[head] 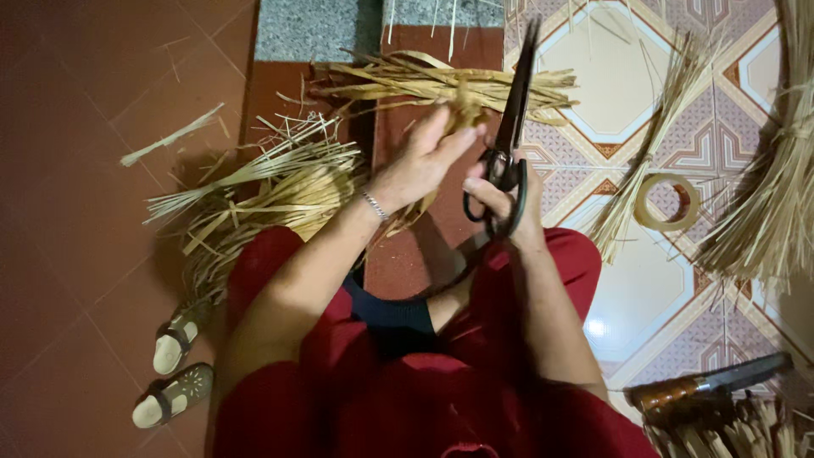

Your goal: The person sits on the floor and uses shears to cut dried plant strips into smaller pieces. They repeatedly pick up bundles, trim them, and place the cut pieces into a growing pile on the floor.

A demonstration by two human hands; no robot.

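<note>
One pair of black scissors (511, 127), one roll of tape (667, 203), one knife (708, 383) and two sandals (174, 373) are in view. Heaps of dry straw strips (280, 182) lie on the floor to the left, more bundles to the right. The right hand (502, 199) is clamped on the scissors' handles, blades pointing far. The left hand (422, 157), fingers nearly straight, presses a straw bundle (449, 85) held centre, just beside the blades.

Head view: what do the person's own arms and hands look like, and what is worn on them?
Both arms are bare to the hands, with no sleeves showing. The left hand has a thin silver bracelet at the wrist. The right hand shows no ring, watch or glove. No gloves cover the fingers.
</note>
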